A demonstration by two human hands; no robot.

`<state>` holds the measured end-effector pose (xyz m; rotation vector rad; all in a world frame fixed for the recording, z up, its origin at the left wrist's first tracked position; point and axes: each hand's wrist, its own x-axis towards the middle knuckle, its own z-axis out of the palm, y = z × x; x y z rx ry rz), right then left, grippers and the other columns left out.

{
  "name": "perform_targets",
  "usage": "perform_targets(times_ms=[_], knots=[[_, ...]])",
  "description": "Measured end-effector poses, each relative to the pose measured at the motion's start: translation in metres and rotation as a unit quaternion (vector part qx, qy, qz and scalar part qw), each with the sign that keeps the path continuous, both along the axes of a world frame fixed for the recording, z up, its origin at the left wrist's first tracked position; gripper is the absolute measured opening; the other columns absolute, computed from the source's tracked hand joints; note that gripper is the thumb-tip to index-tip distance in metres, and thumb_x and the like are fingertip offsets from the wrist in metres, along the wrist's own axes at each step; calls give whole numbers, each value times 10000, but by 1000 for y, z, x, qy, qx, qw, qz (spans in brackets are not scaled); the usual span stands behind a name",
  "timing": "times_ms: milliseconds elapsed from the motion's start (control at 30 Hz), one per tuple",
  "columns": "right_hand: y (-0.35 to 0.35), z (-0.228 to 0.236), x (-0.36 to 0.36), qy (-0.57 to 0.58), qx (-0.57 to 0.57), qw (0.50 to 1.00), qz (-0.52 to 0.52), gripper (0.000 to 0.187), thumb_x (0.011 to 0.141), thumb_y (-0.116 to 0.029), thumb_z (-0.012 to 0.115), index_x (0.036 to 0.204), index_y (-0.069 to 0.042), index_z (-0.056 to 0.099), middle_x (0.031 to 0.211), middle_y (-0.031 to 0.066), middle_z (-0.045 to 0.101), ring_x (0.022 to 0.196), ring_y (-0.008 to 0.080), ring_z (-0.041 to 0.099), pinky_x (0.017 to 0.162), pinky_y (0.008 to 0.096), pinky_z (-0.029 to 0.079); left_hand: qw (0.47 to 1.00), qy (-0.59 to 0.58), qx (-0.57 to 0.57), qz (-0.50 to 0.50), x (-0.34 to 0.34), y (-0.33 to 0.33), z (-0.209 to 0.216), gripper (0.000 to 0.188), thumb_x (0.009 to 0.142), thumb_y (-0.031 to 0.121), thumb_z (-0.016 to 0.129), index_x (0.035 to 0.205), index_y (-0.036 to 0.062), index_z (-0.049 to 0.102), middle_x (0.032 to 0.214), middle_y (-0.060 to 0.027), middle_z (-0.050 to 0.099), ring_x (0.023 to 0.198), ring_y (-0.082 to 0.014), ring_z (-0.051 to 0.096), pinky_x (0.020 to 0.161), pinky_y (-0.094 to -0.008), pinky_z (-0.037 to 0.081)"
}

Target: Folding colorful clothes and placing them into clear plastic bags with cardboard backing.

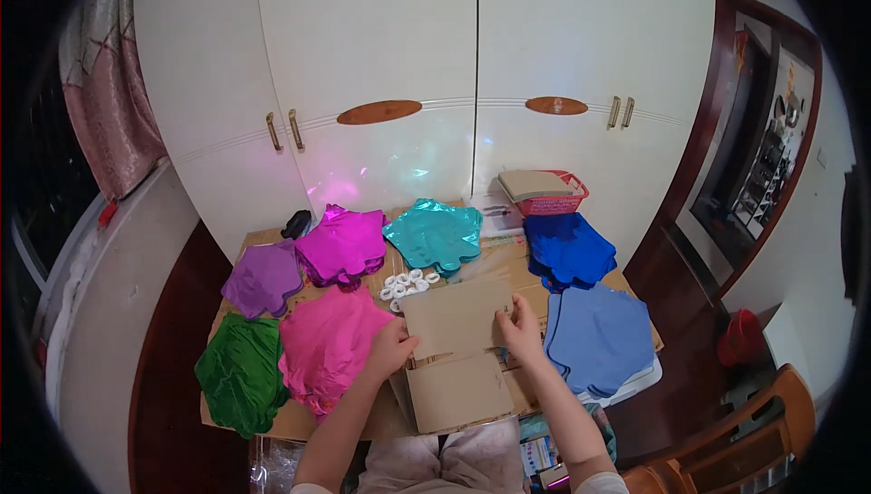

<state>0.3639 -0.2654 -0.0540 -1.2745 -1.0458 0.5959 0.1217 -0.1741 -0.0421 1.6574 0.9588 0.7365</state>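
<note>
Between my two hands is a flat brown cardboard piece (461, 314), tilted above the table. My left hand (393, 347) is closed on its lower left edge, and my right hand (519, 331) pinches the right edge, thumb in front. Just below, nearer to me, lies a second cardboard piece (461, 394); whether the two are joined by a fold I cannot tell. Several small white rings (406, 285) are heaped behind the upper piece. Left of my left hand lies a stack of pink foil shapes (331, 344), and right of my right hand a stack of light blue ones (601, 335).
More scalloped stacks lie around the cardboard-covered table: green (240, 371), purple (263, 278), magenta (342, 242), teal (435, 235) and dark blue (570, 247). A red basket (561, 199) holding cardboard stands at the back right. White cabinets (381, 40) rise behind. A wooden chair (748, 430) stands lower right.
</note>
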Motion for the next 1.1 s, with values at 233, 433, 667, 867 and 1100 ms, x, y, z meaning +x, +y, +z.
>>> perform_targets(times_ms=[233,433,667,867,1100], knots=[[-3,-3,19,54,-56,996,52,418,882,-25,539,1257,-82,364,1061,48,539,916,102,510,777,251,421,970,196,140,28,4,-8,27,289,809,88,611,1068,-23,546,909,-115,633,775,-145,615,633,-265,482],[-34,28,-14,156,57,981,102,355,892,-11,520,1208,-78,374,1077,47,533,982,99,511,854,244,418,954,-242,-150,-92,-5,-12,21,361,771,93,588,1118,-3,563,1038,-73,620,920,-165,605,758,-298,486],[-69,41,-31,116,72,984,118,339,882,-42,549,1192,-73,416,1019,24,554,927,100,528,805,268,441,940,-186,-251,-138,-20,-23,15,363,764,41,506,1120,41,574,1001,-44,616,869,-143,590,700,-282,474],[-89,42,-45,-123,12,965,230,335,904,-136,537,1223,-54,478,783,29,605,616,125,561,567,281,450,971,-191,-121,74,0,-39,-3,297,843,174,499,1096,34,565,991,-48,604,874,-163,589,767,-325,476],[-106,63,-99,-235,29,949,207,415,894,-144,528,1288,-50,438,619,182,557,478,281,542,503,358,444,967,-236,-87,51,-5,-18,-65,644,901,591,309,1156,41,527,1029,-60,584,943,-177,563,823,-324,444]])
